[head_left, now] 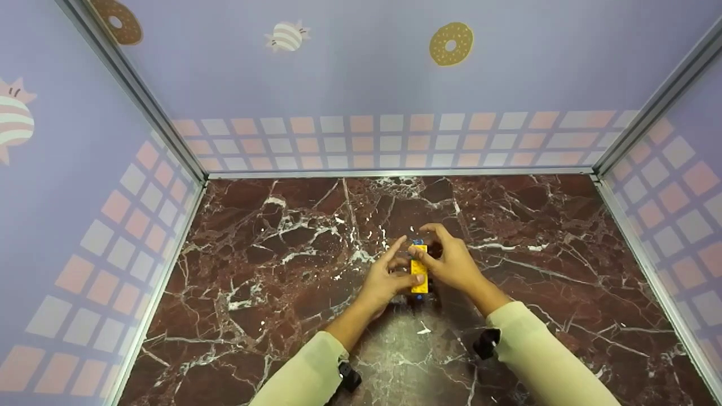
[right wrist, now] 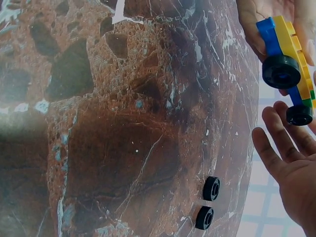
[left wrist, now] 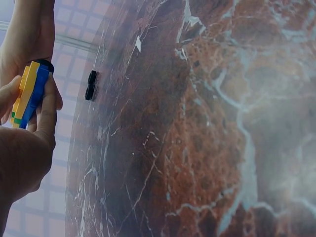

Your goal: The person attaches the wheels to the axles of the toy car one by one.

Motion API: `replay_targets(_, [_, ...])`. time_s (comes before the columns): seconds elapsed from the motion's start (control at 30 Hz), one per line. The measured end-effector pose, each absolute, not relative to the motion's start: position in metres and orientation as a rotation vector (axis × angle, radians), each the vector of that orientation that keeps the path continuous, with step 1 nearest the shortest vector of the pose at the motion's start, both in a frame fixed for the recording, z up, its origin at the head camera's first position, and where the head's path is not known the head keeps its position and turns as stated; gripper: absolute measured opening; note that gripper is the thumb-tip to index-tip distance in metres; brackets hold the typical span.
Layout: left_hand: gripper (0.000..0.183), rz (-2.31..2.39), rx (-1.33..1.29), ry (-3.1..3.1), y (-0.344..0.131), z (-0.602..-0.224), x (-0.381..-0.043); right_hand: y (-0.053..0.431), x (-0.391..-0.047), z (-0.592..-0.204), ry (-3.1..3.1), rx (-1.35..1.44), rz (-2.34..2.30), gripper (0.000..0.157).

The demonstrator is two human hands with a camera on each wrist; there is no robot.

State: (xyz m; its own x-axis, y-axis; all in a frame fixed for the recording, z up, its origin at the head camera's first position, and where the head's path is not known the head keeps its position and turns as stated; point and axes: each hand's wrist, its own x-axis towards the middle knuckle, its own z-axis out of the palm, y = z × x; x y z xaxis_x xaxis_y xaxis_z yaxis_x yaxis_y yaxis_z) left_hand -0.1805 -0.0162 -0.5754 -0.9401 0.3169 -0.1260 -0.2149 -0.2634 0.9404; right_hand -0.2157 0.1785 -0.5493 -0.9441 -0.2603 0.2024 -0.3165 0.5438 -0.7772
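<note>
A small toy car of building bricks (head_left: 419, 269), yellow on top with a blue base, is held up between the two hands. My left hand (head_left: 383, 285) grips it, thumb on the yellow bricks and fingers along the blue side in the left wrist view. A green piece shows near one end. Two black wheels, a nearer wheel (right wrist: 281, 72) and a farther wheel (right wrist: 299, 115), sit along one side of the car. My right hand (head_left: 456, 262) lays its thumb on the yellow top; its other fingers (right wrist: 277, 126) stretch out below the farther wheel.
Two loose black wheels, one wheel (right wrist: 211, 188) and another wheel (right wrist: 204, 217), stand close together on the dark red marbled tabletop (head_left: 271, 293). Purple patterned panels (head_left: 361, 84) with metal edges enclose the back and sides.
</note>
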Motion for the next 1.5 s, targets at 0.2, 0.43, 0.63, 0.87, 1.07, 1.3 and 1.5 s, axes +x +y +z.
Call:
replay_targets(0.2, [0.1, 2.262, 0.132, 1.643, -0.016, -0.577, -0.181, 0.178, -0.216, -0.55, -2.705, 0.501, 1.334, 0.046])
replay_targets(0.43, [0.1, 2.265, 0.13, 1.633, -0.016, -0.576, -0.18, 0.179, -0.216, -0.55, -2.711, 0.503, 1.34, 0.044])
replay_targets(0.63, [0.1, 2.255, 0.122, 1.645, -0.017, -0.577, -0.181, 0.18, -0.216, -0.551, -2.71, 0.501, 1.34, 0.041])
replay_targets(0.87, [0.1, 2.241, 0.118, 1.681, -0.018, -0.578, -0.183, 0.182, -0.216, -0.552, -2.718, 0.463, 1.359, 0.041])
replay_targets(1.07, [0.097, 2.248, 0.109, 1.685, -0.02, -0.578, -0.184, 0.186, -0.216, -0.551, -2.719, 0.401, 1.441, 0.042])
replay_targets(1.3, [0.093, 2.265, 0.12, 1.725, -0.022, -0.58, -0.186, 0.189, -0.215, -0.55, -2.724, 0.364, 1.476, 0.042])
replay_targets(1.5, [0.091, 2.249, 0.113, 1.807, -0.025, -0.581, -0.188, 0.191, -0.214, -0.55, -2.748, 0.338, 1.478, 0.04])
